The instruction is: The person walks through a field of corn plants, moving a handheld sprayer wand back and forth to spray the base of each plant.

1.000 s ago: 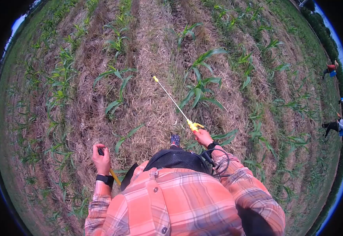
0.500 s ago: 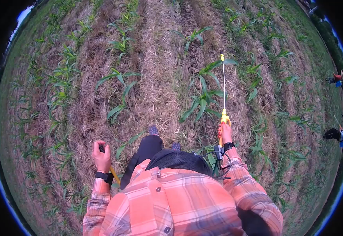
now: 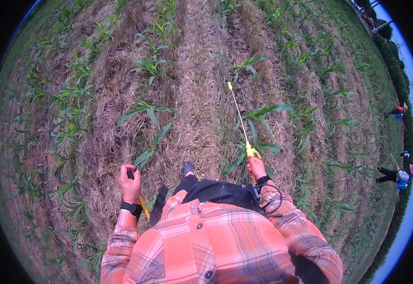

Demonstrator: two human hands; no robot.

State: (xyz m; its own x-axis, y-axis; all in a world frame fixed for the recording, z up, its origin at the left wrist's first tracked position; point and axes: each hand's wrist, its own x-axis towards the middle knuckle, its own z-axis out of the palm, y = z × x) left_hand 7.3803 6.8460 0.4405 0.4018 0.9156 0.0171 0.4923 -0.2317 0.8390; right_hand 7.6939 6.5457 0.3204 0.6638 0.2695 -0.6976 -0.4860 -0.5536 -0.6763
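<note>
— Where did we find the wand?

— Out ahead of the right hand, whose fingers were curled round its yellow handle. The shaft slanted forward and a little left, and we saw its yellow tip near the gap between two green plants. How high it stood above the straw, we could not tell.

— Why did we think it was held so?

— A hold at the back end likely let a small turn of the wrist swing the tip widely, well away from the legs.

— And the left hand?

— We saw it wrapped round a black grip, out beside the body. A yellow rod showed past the wrist, slanting toward the hip; we supposed the two were one piece, though the arm hid the join. Held out there, it probably gave the elbow room.

— What lay between the hands?

— A black mesh pouch at the waist, perhaps worn there to leave both hands free. We noticed one shoe on the straw between plant rows, presumably to spare the leaves.

— Anyone else?

— Far off to the right, we made out people with blue boxes.
</note>
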